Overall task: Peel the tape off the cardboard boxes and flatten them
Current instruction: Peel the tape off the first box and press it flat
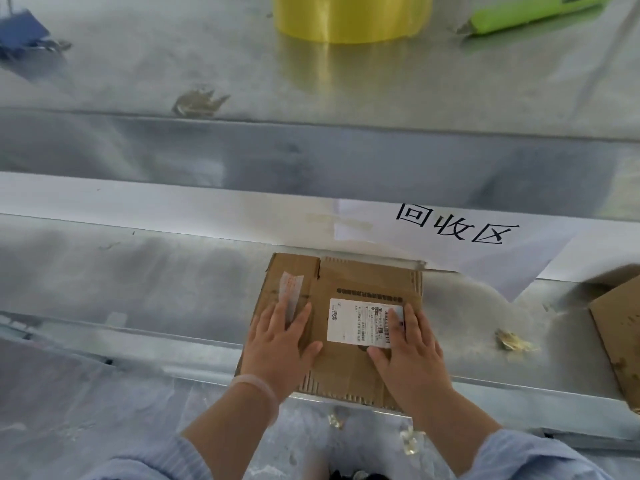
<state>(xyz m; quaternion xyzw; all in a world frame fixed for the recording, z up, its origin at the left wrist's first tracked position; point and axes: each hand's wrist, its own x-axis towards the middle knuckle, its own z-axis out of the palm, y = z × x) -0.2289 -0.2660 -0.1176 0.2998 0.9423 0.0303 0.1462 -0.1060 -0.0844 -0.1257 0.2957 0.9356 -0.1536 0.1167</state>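
Observation:
A flattened brown cardboard box lies on the metal table, near its front edge. It carries a white shipping label and a strip of torn paper tape on its left flap. My left hand presses flat on the box's left part, fingers straight, touching the tape strip. My right hand presses flat on the right part, fingertips over the label's edge.
Another cardboard piece lies at the right edge. A white paper sign with black characters lies behind the box. Crumpled tape scraps sit to the right. A yellow tape roll, a green cutter and a blue object stand far back.

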